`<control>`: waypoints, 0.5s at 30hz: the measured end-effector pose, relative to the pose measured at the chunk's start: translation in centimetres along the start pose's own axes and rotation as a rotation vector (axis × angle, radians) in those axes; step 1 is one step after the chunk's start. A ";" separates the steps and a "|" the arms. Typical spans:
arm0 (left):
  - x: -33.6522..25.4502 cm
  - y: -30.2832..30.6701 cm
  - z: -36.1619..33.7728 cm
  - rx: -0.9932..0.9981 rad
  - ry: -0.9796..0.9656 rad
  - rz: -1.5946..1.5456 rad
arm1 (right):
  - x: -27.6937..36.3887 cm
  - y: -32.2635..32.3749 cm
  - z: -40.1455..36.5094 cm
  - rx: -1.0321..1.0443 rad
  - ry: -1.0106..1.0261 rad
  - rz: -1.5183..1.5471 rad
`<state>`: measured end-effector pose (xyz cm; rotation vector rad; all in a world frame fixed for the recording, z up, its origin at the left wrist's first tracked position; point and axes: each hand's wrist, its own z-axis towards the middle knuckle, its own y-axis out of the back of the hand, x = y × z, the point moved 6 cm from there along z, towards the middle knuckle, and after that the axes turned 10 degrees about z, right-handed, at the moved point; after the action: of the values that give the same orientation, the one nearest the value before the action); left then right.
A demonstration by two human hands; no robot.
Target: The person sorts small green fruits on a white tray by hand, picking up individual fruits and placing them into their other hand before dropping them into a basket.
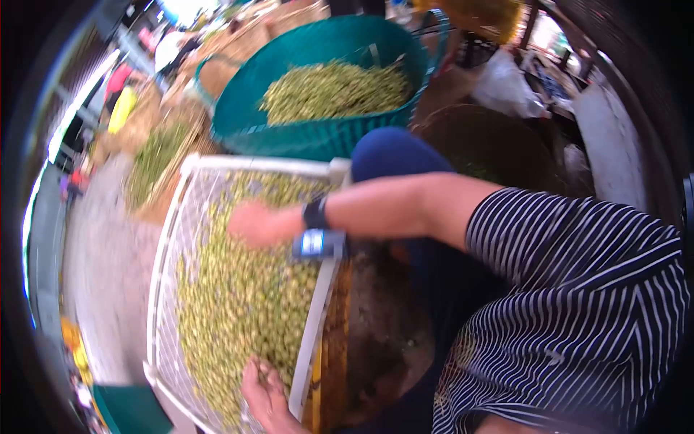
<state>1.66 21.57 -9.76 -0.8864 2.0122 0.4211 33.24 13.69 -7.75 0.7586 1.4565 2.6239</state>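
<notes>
Small round yellow-green fruits (pixel 242 304) lie spread over a white mesh-bottomed tray (pixel 165 253). My right hand (pixel 262 223) reaches across the tray's upper part, low over the fruits, its fingers smeared by motion. A black strap with a small lit device (pixel 314 244) is on that wrist. Near the tray's lower edge is my left hand (pixel 266 390), its fingers curled in over the palm. Whatever those fingers hold, I cannot tell.
Behind the tray stands a large teal basket (pixel 246 94) with a heap of greenish produce (pixel 336 90). A dark round tub (pixel 484 137) and a white plastic bag (pixel 506 83) are at upper right. Sacks and other people (pixel 119 83) are at far left.
</notes>
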 end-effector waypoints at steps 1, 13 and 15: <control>-0.5 -0.1 -0.5 0.034 -0.009 0.021 | -1.7 3.3 -0.7 -0.004 -0.092 0.020; -1.2 -1.2 -0.8 0.076 0.006 -0.010 | 8.8 -7.6 -2.0 0.188 0.040 0.062; -0.9 -1.0 -0.7 0.045 0.032 -0.024 | 12.4 -8.0 -3.4 0.261 0.153 0.148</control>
<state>2.28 20.90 -8.56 -0.8943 2.0298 0.3492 19.31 18.85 -10.81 0.7239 1.8819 2.6834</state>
